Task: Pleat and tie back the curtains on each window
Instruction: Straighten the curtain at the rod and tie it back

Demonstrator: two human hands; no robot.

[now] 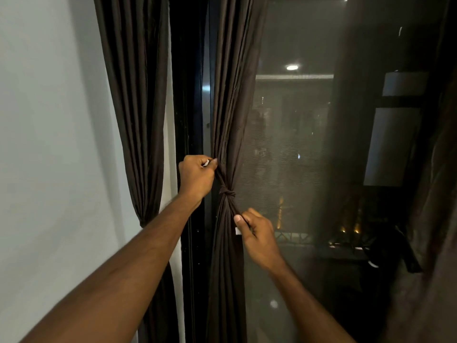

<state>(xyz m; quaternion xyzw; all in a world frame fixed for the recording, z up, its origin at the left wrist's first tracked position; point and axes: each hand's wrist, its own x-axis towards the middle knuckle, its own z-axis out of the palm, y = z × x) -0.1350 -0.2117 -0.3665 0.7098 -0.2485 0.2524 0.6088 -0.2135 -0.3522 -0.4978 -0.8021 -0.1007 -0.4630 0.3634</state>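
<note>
Curtain [230,100] hangs gathered at window frame [191,120], knot [226,193] cinched mid-height. Left hand [196,178] pinches upper tie end, right hand [257,235] pinches lower end; second curtain [138,95] by wall.

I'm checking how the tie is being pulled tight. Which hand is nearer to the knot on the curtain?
Roughly equal, the left marginally nearer. The left hand grips a tie end just up-left of the knot; the right hand pinches the other end down-right of it.
</note>
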